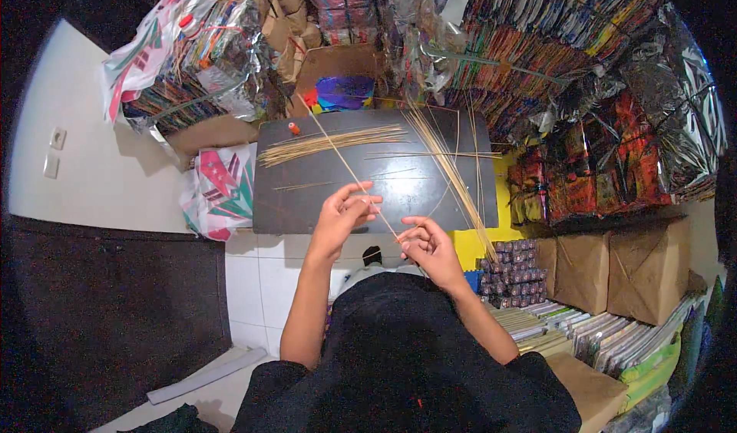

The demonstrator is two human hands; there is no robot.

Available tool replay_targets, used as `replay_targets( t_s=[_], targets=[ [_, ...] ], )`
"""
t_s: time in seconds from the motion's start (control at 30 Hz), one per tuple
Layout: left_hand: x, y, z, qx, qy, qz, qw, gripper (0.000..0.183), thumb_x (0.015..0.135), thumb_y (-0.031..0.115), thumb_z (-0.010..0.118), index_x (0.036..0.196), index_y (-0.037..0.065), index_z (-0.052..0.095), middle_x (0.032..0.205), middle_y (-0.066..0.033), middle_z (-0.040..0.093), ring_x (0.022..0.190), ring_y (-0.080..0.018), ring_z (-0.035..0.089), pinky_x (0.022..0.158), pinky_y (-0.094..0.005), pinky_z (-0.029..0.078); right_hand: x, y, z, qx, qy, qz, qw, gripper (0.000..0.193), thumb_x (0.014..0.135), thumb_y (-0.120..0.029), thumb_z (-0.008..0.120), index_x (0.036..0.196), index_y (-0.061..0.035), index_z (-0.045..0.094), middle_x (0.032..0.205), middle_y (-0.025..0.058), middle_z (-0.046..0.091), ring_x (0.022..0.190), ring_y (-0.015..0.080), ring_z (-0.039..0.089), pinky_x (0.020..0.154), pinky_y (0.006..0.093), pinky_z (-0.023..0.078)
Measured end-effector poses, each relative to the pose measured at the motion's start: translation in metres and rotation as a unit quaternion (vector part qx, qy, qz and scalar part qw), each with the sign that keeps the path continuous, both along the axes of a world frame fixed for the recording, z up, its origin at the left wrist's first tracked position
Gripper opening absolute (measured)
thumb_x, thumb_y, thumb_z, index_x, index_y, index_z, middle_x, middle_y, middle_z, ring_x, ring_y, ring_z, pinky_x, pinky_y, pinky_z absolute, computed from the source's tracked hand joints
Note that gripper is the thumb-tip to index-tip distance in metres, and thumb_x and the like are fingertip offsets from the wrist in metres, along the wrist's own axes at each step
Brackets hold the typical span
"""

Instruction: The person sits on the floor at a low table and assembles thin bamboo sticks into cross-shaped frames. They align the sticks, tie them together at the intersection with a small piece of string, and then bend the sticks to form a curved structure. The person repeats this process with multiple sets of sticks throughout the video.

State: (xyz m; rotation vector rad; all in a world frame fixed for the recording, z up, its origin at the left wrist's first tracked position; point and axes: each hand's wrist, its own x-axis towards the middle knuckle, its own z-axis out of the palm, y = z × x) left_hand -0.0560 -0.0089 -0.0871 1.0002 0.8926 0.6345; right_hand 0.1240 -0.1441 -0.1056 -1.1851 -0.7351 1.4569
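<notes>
My left hand (347, 212) is closed around a thin bamboo stick (335, 149) with its fingers in a pinch. The stick slants from the upper left down toward my right hand (430, 250). My right hand's fingertips pinch its lower end. Both hands are just in front of the near edge of a dark table (299, 207). A loose bundle of pale sticks (330, 145) lies across the table's left half. Another bundle of longer sticks (449, 170) runs diagonally at the right, past the near edge. Thin strands and a bent stick lie around it.
A small red object (294, 128) sits near the table's back left. Tied stacks of wrapped sheets (530, 57) rise behind. At the right are brown cartons (649, 268) and a pile of small dark packs (513, 273). A printed plastic bag (219, 187) hangs beside the table's left edge.
</notes>
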Motion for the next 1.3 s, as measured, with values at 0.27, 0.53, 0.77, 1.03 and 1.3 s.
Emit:
replay_targets(
  t_s=[0.27, 0.53, 0.77, 1.03, 1.3],
  targets=[
    [-0.001, -0.015, -0.004, -0.05, 0.024, -0.079, 0.995, 0.029, 0.098, 0.018, 0.06, 0.121, 0.001, 0.064, 0.107, -0.011, 0.07, 0.094, -0.0133, 0.066, 0.082, -0.0273, 0.055, 0.004, 0.002, -0.008, 0.014, 0.005, 0.002, 1.0, 0.044, 0.092, 0.001, 0.061, 0.134, -0.0014, 0.049, 0.105, 0.0081, 0.066, 0.086, 0.0106, 0.063, 0.079, 0.025, 0.053],
    [-0.011, -0.011, 0.006, 0.163, 0.204, -0.046, 0.964, 0.022, 0.09, 0.023, 0.073, 0.091, 0.002, 0.069, 0.079, -0.0019, 0.067, 0.067, -0.0088, 0.056, 0.064, -0.0256, 0.047, 0.026, 0.009, -0.014, 0.024, -0.073, -0.007, 0.997, 0.038, 0.095, -0.008, 0.062, 0.132, -0.0014, 0.055, 0.105, 0.0062, 0.07, 0.082, 0.0057, 0.058, 0.072, 0.0209, 0.047],
    [0.004, 0.001, 0.057, 0.467, 0.205, -0.083, 0.856, 0.024, 0.084, 0.021, 0.075, 0.099, 0.002, 0.071, 0.09, -0.0104, 0.07, 0.087, -0.0234, 0.068, 0.08, -0.0353, 0.052, 0.056, 0.024, 0.006, 0.038, -0.175, 0.058, 0.982, 0.033, 0.095, -0.011, 0.064, 0.127, -0.0021, 0.061, 0.103, 0.0074, 0.072, 0.088, 0.0082, 0.063, 0.075, 0.0244, 0.049],
    [0.03, 0.021, 0.056, 0.415, 0.228, -0.308, 0.825, 0.029, 0.084, 0.025, 0.074, 0.104, 0.005, 0.073, 0.095, -0.0165, 0.073, 0.086, -0.0312, 0.07, 0.079, -0.0406, 0.053, 0.069, 0.043, 0.043, 0.076, -0.242, 0.139, 0.957, 0.034, 0.093, -0.007, 0.065, 0.126, -0.0003, 0.062, 0.098, 0.0078, 0.073, 0.095, 0.0123, 0.067, 0.084, 0.0283, 0.052],
    [0.036, 0.037, 0.054, 0.357, 0.172, -0.368, 0.841, 0.023, 0.085, 0.02, 0.072, 0.103, 0.005, 0.075, 0.09, -0.0151, 0.074, 0.082, -0.0276, 0.071, 0.077, -0.0391, 0.053, 0.077, 0.045, 0.061, 0.108, -0.308, 0.107, 0.939, 0.032, 0.089, -0.012, 0.068, 0.12, -0.0038, 0.067, 0.087, 0.0072, 0.074, 0.079, 0.0084, 0.065, 0.073, 0.0268, 0.051]
  ],
)
